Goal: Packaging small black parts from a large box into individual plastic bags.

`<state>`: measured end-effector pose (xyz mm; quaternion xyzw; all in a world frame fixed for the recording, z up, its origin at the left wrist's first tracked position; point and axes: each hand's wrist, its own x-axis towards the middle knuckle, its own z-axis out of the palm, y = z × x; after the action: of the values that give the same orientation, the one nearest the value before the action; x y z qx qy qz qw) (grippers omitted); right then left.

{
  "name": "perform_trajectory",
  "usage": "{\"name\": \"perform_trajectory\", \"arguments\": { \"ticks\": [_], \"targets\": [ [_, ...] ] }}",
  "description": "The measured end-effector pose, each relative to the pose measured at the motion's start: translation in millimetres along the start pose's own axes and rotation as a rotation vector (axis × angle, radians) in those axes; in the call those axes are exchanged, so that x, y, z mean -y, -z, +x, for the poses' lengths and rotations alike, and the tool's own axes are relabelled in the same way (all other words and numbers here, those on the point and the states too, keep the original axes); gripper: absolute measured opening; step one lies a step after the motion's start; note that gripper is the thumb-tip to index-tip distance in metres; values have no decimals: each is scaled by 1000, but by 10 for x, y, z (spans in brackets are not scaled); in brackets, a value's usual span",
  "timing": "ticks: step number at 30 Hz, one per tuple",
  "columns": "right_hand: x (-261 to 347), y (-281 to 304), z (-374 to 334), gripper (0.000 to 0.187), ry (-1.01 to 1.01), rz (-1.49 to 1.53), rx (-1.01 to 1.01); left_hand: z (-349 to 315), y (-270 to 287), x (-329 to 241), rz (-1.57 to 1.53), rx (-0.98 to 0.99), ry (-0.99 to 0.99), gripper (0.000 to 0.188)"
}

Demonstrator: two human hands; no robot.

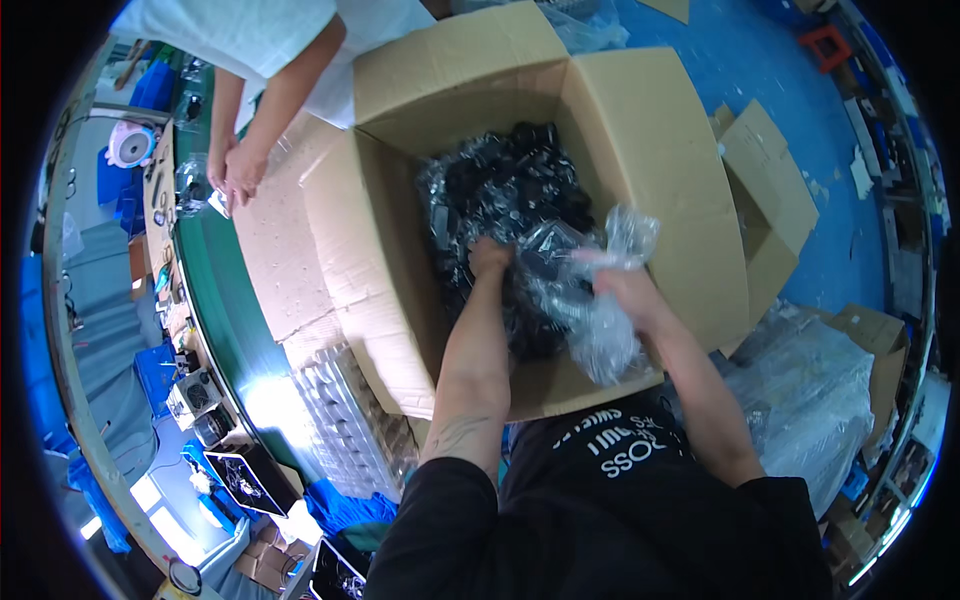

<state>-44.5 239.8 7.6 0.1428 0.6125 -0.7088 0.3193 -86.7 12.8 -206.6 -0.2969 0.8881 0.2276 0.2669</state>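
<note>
In the head view, the hands are held apart. A clear plastic bag (607, 340) is gripped by the right hand (628, 288) near the cardboard box (400, 250)'s near right corner – apparently to keep its loose film gathered. The left hand (490, 258) is sunk among black wrapped items (510, 175) – its closure cannot be told. Flaps (695, 200) are splayed outward, presumably for access.

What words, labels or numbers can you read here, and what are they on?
Black shirt: large white lettering, not copied out here.
Open cardboard box: no readable print shows.
Clear plastic bag: none that I can make out.
Carton at right: any marks are too small to read.
</note>
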Motion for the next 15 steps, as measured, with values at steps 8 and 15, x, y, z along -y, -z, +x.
{"name": "perform_trajectory", "arguments": {
  "ticks": [8, 15],
  "targets": [
    [60, 77, 565, 43, -77, -140, 123, -373, 277, -248, -60, 110, -176, 36],
    [336, -17, 540, 48, -55, 109, 65, -670, 321, -1, -487, -224, -493, 26]
  ]
}}
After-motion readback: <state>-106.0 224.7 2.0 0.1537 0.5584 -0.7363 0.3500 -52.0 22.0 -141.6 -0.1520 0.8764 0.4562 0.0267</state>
